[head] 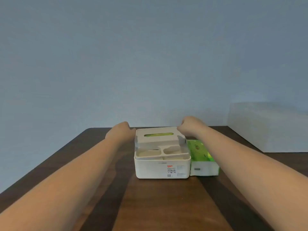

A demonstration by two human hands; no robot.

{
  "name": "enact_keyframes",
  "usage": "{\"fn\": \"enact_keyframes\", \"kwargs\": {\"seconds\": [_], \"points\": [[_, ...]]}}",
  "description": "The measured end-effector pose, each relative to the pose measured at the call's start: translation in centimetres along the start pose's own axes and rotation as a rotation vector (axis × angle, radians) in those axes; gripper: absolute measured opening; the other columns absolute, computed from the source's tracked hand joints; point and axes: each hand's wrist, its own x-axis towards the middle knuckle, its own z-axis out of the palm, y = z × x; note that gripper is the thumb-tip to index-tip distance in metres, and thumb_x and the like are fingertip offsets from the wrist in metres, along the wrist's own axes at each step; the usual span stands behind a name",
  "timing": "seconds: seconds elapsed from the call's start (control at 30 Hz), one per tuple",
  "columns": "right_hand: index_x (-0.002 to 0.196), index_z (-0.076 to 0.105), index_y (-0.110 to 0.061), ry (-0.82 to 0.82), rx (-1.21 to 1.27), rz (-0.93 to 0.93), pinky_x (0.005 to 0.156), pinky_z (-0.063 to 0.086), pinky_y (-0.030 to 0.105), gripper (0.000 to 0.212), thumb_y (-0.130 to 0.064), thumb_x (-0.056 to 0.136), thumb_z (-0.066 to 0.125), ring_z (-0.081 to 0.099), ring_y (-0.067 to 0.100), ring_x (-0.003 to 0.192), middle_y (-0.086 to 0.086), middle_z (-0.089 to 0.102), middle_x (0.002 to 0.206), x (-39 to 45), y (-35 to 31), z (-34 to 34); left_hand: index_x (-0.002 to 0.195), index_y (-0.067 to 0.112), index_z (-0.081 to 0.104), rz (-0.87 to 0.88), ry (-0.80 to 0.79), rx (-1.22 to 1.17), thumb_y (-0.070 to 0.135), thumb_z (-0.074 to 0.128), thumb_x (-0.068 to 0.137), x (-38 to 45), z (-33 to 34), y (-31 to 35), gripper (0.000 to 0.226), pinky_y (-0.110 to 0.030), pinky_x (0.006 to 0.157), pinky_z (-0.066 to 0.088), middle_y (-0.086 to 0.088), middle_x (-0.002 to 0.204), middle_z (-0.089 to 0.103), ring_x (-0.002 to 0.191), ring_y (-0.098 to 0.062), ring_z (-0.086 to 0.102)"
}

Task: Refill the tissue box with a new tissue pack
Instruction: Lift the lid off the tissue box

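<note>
A white plastic tissue box (162,167) stands in the middle of the dark wooden table (158,205). Its near half has open compartments. On its far half sits a white lid (157,136) with a slot that shows green inside. My left hand (122,130) grips the lid's left end and my right hand (189,125) grips its right end, fingers curled down out of sight. A green and white tissue pack (202,159) lies on the table, touching the box's right side.
A blue-grey wall stands just behind the table's far edge. A pale white block (270,127) sits at the back right. The table's left edge runs diagonally toward me.
</note>
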Motion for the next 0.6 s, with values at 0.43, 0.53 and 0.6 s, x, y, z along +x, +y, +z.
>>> {"fn": "enact_keyframes", "kwargs": {"seconds": [0.43, 0.53, 0.6], "points": [[0.063, 0.048, -0.01, -0.116, -0.01, 0.178, 0.054, 0.041, 0.026, 0.018, -0.009, 0.078, 0.058, 0.051, 0.026, 0.065, 0.005, 0.049, 0.067, -0.8, 0.0, 1.5, 0.096, 0.011, 0.06, -0.008, -0.161, -0.036, 0.042, 0.043, 0.092, 0.1, 2.4, -0.2, 0.035, -0.032, 0.074, 0.046, -0.003, 0.094, 0.062, 0.086, -0.023, 0.058], [0.063, 0.045, -0.009, -0.109, 0.002, 0.204, 0.048, 0.035, 0.024, 0.018, -0.006, 0.077, 0.056, 0.049, 0.026, 0.067, 0.005, 0.046, 0.067, -0.7, -0.3, 1.8, 0.09, 0.01, 0.06, -0.013, -0.153, -0.086, 0.033, 0.043, 0.09, 0.1, 3.0, 0.0, 0.028, -0.031, 0.069, 0.044, -0.007, 0.093, 0.067, 0.081, -0.025, 0.058], [0.063, 0.043, -0.009, -0.099, 0.011, 0.214, 0.047, 0.032, 0.025, 0.019, -0.005, 0.076, 0.055, 0.047, 0.028, 0.075, 0.005, 0.044, 0.068, -0.6, -0.5, 2.0, 0.08, 0.012, 0.057, -0.02, -0.117, -0.113, 0.027, 0.043, 0.087, 0.2, 3.2, -0.3, 0.021, -0.031, 0.063, 0.042, -0.006, 0.084, 0.065, 0.073, -0.025, 0.055]]}}
